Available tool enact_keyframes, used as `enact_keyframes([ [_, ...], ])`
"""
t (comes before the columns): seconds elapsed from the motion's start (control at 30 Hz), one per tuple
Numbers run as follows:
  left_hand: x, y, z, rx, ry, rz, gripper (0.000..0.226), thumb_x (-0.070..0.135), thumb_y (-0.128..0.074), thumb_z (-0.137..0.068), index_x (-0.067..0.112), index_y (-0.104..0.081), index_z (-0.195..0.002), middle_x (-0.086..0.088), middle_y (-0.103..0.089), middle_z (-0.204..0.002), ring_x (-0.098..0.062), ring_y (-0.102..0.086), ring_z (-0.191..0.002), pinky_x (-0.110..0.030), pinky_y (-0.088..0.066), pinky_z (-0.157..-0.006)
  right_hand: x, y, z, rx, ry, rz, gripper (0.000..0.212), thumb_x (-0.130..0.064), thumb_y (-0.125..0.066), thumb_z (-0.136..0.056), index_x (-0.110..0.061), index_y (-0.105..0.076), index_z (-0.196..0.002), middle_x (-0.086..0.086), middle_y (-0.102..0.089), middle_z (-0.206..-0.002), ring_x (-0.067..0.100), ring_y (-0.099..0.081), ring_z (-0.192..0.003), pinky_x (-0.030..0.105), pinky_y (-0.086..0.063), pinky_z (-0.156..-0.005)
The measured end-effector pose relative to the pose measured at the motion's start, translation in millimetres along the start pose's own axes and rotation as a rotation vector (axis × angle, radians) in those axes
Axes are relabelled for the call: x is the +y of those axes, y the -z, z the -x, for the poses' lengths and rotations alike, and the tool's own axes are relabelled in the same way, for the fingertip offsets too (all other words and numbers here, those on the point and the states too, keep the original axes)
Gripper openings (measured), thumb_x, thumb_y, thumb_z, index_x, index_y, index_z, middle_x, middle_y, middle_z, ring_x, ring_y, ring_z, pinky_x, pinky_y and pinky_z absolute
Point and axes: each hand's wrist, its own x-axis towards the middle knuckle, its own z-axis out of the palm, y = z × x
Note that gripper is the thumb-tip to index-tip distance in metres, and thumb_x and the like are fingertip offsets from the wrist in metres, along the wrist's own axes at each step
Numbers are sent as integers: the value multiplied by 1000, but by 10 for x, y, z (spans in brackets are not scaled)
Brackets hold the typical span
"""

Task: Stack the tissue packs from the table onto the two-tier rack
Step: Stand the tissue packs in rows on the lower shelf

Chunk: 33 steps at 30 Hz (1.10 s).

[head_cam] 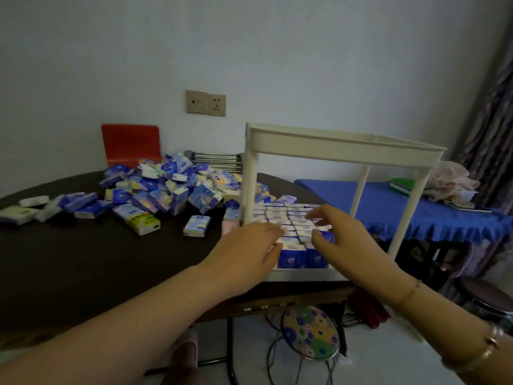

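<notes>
A white two-tier rack (347,147) stands at the right edge of the dark table (97,259). Its upper tier shows only its rim from here. Rows of upright blue and white tissue packs (286,215) fill the lower tier. My left hand (247,251) rests with fairly straight fingers on the front row's left end. My right hand (341,234) reaches in beside it, and its curled fingers and thumb pinch a pack (326,235) in the front rows. A big loose pile of tissue packs (172,187) lies on the table to the left of the rack.
Stray packs lie nearer me, one blue (197,225) and one yellow-green (144,222). A red chair back (130,144) stands behind the pile. A blue-clothed table (388,207) is right of the rack. A floral stool (309,333) sits below the table edge.
</notes>
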Motion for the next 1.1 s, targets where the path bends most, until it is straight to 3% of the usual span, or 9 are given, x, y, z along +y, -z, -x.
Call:
enact_keyframes([
  [0.17, -460, 269, 602, 44, 100, 0, 37, 32, -40, -99, 32, -46, -135, 12, -50, -136, -7, -48, -121, -31, -46, -96, -652, -362, -153, -7, 141, -69, 26, -24, -53, -90, -29, -52, -116, -10, -56, -118, 5, -50, -109, 22, -41, -92],
  [0.33, -1145, 470, 1027, 81, 320, -47, 39, 30, -42, -98, 33, -45, -137, 15, -47, -139, -1, -43, -126, -23, -42, -97, -1181, -917, -382, -79, 277, -107, 25, -23, -55, -91, -28, -52, -115, -12, -52, -108, 4, -49, -102, 18, -39, -87],
  [0.43, -1553, 524, 1211, 101, 474, -11, 37, 28, -43, -98, 31, -47, -135, 14, -51, -134, -2, -48, -119, -21, -43, -91, -1405, -1307, -578, -157, 314, -88, 27, -25, -53, -91, -28, -50, -118, -11, -52, -115, 4, -47, -105, 18, -40, -88],
  [0.53, -1912, 511, 1338, 115, 609, 43, 37, 26, -44, -98, 30, -48, -135, 13, -50, -135, -5, -47, -121, -23, -42, -94, -1520, -1693, -794, -214, 321, -72, 30, -28, -52, -92, -28, -49, -122, -10, -51, -118, 5, -47, -108, 15, -36, -87],
  [0.63, -2268, 440, 1367, 124, 707, 73, 38, 25, -45, -98, 30, -46, -136, 12, -46, -139, -6, -44, -126, -24, -39, -96, -1575, -2024, -1022, -266, 302, -74, 31, -28, -52, -92, -25, -48, -122, -5, -51, -116, 9, -48, -105, 20, -40, -87],
  [0.77, -2689, 332, 1217, 175, 727, 108, 46, 22, -48, -97, 30, -39, -141, 9, -42, -143, -8, -41, -129, -25, -38, -98, -1601, -2405, -1377, -274, 273, -54, 31, -23, -50, -92, -21, -48, -123, -1, -50, -120, 15, -46, -109, 26, -41, -91],
  [0.97, -3201, 140, 741, 122, 715, 73, 58, 13, -42, -97, 30, -24, -149, 4, -17, -158, -20, -17, -144, -39, -23, -116, -1486, -2843, -1903, -186, 275, 94, 37, -13, -48, -90, -13, -51, -126, 7, -49, -129, 24, -40, -120, 34, -36, -100],
  [1.1, -3421, 84, 538, 8, 706, 6, 76, 2, -44, -92, 35, -10, -151, 7, -2, -161, -23, -3, -147, -47, -16, -118, -1363, -2993, -2167, -144, 255, 225, 50, -10, -49, -88, -14, -41, -138, 13, -32, -148, 31, -20, -140, 42, -22, -114],
])
